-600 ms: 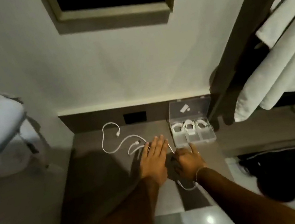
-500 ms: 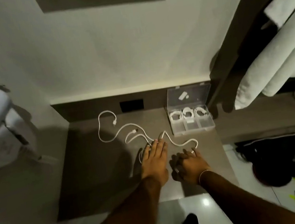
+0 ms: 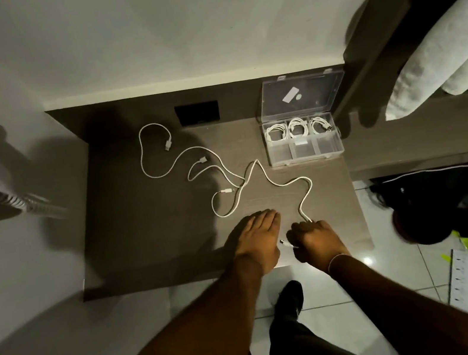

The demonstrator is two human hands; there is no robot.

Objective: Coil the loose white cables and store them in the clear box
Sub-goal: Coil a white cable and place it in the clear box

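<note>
From the head view, two loose white cables sprawl over the dark wood-grain worktop [image 3: 149, 239]; both are thin, matte and kinked into soft waves. The farther cable [image 3: 159, 171] runs from a flat plug near the back wall, loops round and snakes toward the middle, where it crosses the nearer cable [image 3: 274, 184]; that one curls in a loop ahead of the left hand, peaks just beside the box, then bends down to the right hand. The right hand [image 3: 315, 239] is closed in a fist around the nearer cable, its fingers [image 3: 299, 233] curled tight; a short end with a small plug sticks out toward the left hand. The left hand [image 3: 257, 235] lies flat on the worktop, fingers straight and together, holding nothing, just short of the cable loop. The clear box [image 3: 305, 153] sits at the worktop's back right corner, lid propped up against the wall; its rear row of three compartments each holds a neat white coil [image 3: 297, 128], and the front row looks bare.
</note>
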